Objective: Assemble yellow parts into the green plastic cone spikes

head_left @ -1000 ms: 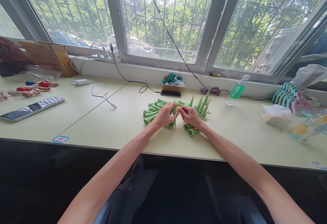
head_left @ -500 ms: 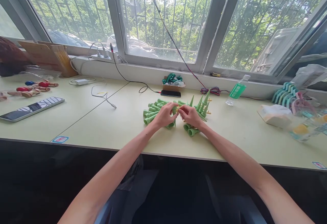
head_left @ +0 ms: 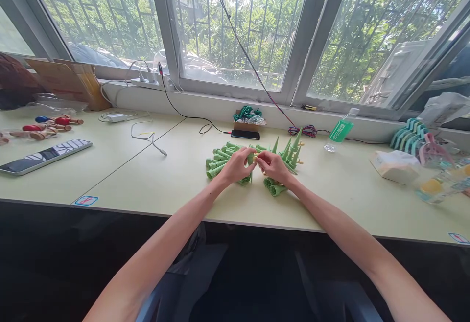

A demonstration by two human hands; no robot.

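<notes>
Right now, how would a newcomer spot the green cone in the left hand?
On the pale desk in front of the windows, find where the left hand and right hand meet. The green cone is in the left hand, beside a small yellow piece. Its tip points down, unlike the tip-up cones near the right hand.

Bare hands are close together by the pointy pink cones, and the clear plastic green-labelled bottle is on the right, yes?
No, the pointy cones are green, not pink, as the head view shows; the rest is right.
</notes>
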